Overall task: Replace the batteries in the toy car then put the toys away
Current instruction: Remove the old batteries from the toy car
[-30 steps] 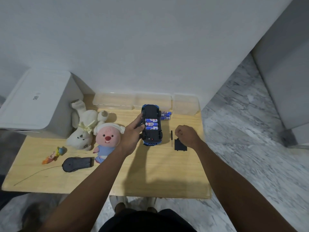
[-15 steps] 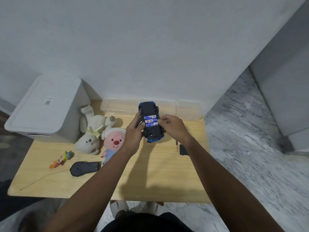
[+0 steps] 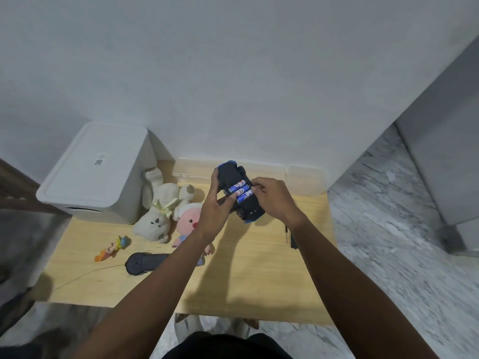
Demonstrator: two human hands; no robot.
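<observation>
The blue toy car (image 3: 248, 210) is upside down and lifted above the wooden table (image 3: 248, 275), its black underside facing me. Three blue batteries (image 3: 240, 190) lie side by side in its open compartment. My left hand (image 3: 213, 212) grips the car's left side, with the thumb touching the batteries. My right hand (image 3: 272, 199) grips the right side, fingertips curled at the batteries' ends. The black battery cover (image 3: 293, 241) and a thin screwdriver (image 3: 286, 229) lie on the table, partly hidden behind my right forearm.
A white lidded bin (image 3: 96, 174) stands at the table's back left. A white plush rabbit (image 3: 160, 213), a pink plush (image 3: 189, 222), a small orange figurine (image 3: 111, 248) and a black remote (image 3: 142, 263) lie on the left half. Clear plastic boxes (image 3: 303, 180) line the wall.
My right hand left the cover on the table and came onto the car. Both hands have lifted and tilted the car, fingers now at the batteries.
</observation>
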